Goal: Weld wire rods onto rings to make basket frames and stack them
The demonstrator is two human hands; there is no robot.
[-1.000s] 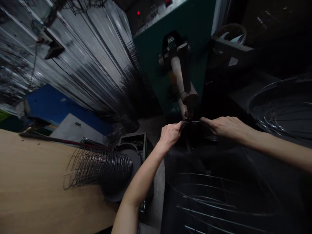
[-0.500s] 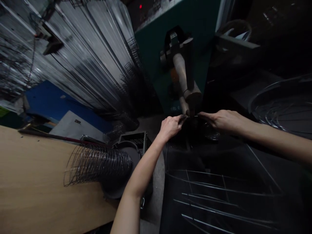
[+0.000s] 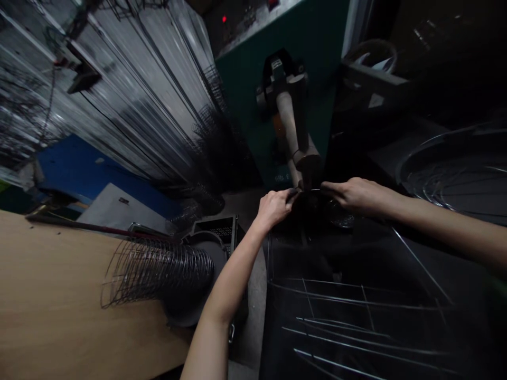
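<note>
Both the left hand (image 3: 274, 208) and the right hand (image 3: 358, 195) are held low in front of a green machine (image 3: 328, 68). Their fingers (image 3: 292, 195) are drawn narrow, apparently pinching a thin wire (image 3: 311, 189) just below the tip of the machine's pale arm (image 3: 291, 126), though the dim light makes the grip hard to judge. Beneath them sits a dark bin (image 3: 285, 316) of wire frames (image 3: 356, 311). A coil of wire (image 3: 158, 274) lies at the right edge of the table (image 3: 59, 295).

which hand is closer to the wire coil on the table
Left. The left hand is above and to the right of the wire coil in the head view, not touching it; the right hand is farther off, beyond the left hand.
</note>
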